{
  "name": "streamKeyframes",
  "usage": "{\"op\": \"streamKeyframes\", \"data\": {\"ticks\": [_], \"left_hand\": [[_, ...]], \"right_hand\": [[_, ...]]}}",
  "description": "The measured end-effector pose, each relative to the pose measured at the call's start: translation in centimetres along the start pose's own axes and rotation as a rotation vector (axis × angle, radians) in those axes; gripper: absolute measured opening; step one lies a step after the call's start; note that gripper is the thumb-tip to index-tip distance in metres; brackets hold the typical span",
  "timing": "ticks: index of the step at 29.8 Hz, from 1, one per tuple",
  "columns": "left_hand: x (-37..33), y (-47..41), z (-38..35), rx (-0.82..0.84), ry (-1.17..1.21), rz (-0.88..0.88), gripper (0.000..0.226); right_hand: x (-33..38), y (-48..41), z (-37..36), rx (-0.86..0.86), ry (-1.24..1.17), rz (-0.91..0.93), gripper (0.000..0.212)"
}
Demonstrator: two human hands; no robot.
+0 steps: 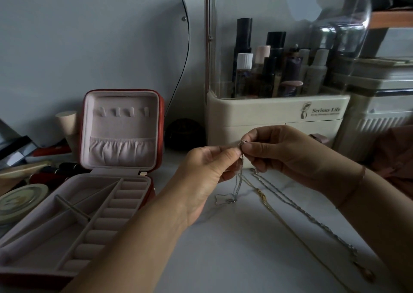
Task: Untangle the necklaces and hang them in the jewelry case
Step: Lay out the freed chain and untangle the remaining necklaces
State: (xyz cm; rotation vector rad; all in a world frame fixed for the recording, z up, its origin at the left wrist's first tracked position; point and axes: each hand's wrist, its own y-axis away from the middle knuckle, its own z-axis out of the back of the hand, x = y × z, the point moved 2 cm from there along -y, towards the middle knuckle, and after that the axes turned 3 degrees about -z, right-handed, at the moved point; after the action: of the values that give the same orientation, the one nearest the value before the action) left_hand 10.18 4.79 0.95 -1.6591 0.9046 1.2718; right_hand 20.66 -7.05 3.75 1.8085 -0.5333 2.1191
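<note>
The person is holding a thin silver necklace [238, 181] up above the table [223, 252], right of the open jewelry case [120, 95]. The left hand [212, 167] and the right hand [281, 154] are meeting at its clasp [243, 143], each pinching the chain between thumb and forefinger, with the fingertips almost touching. Whether the clasp is open is too small to tell. The chain is hanging down from the pinch, and its pendant [223, 200] is resting on the table. A gold chain [261, 195] and a twisted silver chain [312, 217] are lying just to the right, trailing toward the near right edge, and their far ends are sitting close to the hanging strand. The hooks [121, 112] in the case's far lid are carrying nothing, so the hanging is looking not yet begun. Doing this step well is probably meaning a light pinch right at the clasp and a slow, straight lift, watching that the pendant is coming away free of the two neighbouring chains before heading left to a hook
</note>
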Motion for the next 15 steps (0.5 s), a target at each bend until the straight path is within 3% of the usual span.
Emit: {"op": "streamKeyframes", "data": {"ticks": [7,15], "left_hand": [[-0.23,-0.19,0.08,-0.031,0.152,0.063,0.024],[-0.46,-0.12,-0.11,-0.035,0.202,0.09,0.02]], "right_hand": [[-0.23,-0.11,0.07,-0.03,-0.033,-0.016,0.009],[-0.33,-0.12,0.19,0.0,-0.052,-0.017,0.005]]}}
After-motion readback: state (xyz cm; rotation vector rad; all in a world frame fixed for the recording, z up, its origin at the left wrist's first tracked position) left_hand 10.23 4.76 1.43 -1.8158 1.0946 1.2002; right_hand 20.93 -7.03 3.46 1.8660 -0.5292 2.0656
